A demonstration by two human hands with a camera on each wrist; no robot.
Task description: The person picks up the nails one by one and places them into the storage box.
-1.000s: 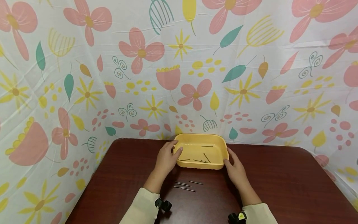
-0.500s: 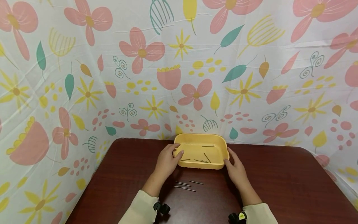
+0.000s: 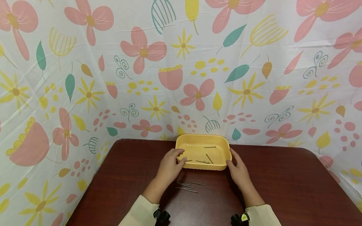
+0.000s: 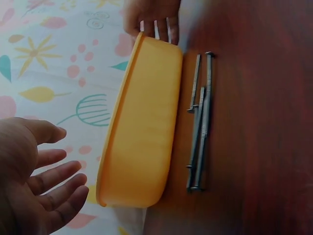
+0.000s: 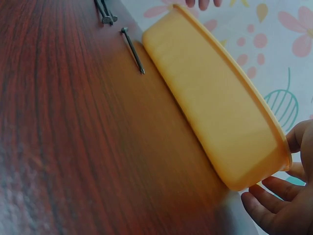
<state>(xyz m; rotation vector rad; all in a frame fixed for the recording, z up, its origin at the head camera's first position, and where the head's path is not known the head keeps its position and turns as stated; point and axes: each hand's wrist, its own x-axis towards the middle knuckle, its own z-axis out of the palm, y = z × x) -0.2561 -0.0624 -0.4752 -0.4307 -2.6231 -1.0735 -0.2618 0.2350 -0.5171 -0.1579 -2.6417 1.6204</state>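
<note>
Tray (image 3: 202, 167), yellow plastic, oblong, rounded corners: standing on the table's (image 3: 282, 179) far side, mid-width. Contents: several metal nails (image 3: 209, 158), scattered, mostly toward the near wall. Near side, outside the tray: loose nails (image 4: 209, 73), flat-headed, lying roughly left to right. Handling note, as judged: steady the tray evenly from both ends, base flat, so that its contents do not slide. Left hand (image 3: 169, 164): fingers apart and loosely curved, just beside the tray's left end, seemingly holding nothing. Right hand (image 3: 238, 171): clamped on the right end, thumb and fingers about the rim. Beyond: floral cloth (image 3: 277, 69).
</note>
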